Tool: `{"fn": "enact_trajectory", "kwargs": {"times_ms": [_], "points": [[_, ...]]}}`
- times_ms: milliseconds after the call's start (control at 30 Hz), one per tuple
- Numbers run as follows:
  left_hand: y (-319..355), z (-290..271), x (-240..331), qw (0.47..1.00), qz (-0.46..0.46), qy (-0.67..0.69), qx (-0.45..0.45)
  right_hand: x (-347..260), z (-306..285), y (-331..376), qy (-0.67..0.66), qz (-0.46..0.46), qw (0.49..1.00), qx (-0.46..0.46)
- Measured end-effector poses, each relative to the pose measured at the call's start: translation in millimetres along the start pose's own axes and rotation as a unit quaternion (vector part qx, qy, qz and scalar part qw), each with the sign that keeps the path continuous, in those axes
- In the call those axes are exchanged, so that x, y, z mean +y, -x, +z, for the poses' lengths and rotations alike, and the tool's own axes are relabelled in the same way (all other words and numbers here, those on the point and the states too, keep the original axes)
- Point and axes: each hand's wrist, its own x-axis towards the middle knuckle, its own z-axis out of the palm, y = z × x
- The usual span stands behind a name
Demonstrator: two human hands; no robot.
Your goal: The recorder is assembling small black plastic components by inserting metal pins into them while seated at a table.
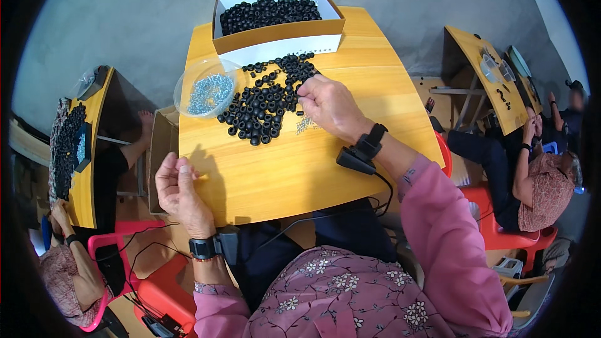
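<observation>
My right hand is over the table at the right edge of a spread of black beads, its fingertips pinched together beside them. Whatever lies between those fingertips is hidden. My left hand is raised by the table's near left edge with fingers curled and thumb pressed in; I cannot make out what it holds, if anything. Left of the loose beads stands a clear round tub with small pale blue beads inside. A few tiny silvery pieces lie under my right hand.
At the table's far side stands a brown and white box heaped with black beads. A cardboard box is against its left side. Cables run from my wrist devices. Other people sit at tables to the left and right, near red stools.
</observation>
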Motion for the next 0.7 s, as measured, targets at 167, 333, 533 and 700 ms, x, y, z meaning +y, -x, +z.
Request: {"fn": "enact_trajectory", "kwargs": {"times_ms": [167,333,533,700], "points": [[44,41,16,0.979,0.009,-0.071,-0.191,-37,-6,34,-0.235,0.078,0.967,-0.063],[72,65,20,0.931,0.056,-0.1,-0.347,-68,-2,80,-0.399,0.183,0.886,-0.151],[82,64,6,0.936,0.022,-0.095,-0.34,-33,-4,83,-0.301,0.103,0.939,-0.129],[81,60,3,0.934,-0.041,-0.099,-0.34,-6,-20,60,0.014,-0.021,0.999,-0.027]]}}
